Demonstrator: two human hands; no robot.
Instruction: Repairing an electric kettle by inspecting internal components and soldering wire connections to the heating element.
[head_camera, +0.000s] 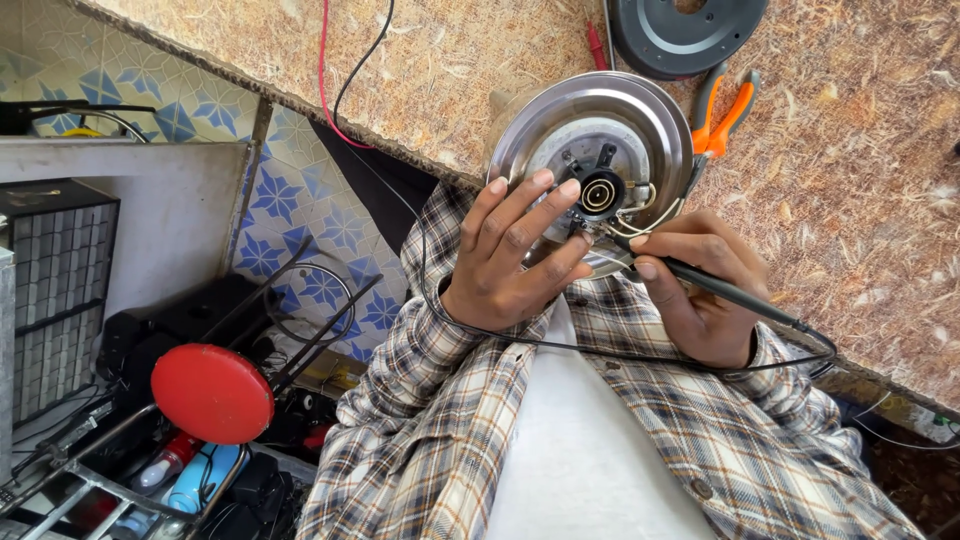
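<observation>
Two hands at frame centre: left hand (505, 260) grips a steel kettle base (592, 160); right hand (695, 290) pinches a black probe (720, 288) against it.

Probe tip (600, 235) hidden behind fingers; grey disc (685, 35) cut off.

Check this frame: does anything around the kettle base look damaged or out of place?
Nothing looks damaged. The steel kettle base is held upturned by the left hand, wiring exposed, while the right hand presses a black probe to it. Orange pliers lie alongside.
</observation>
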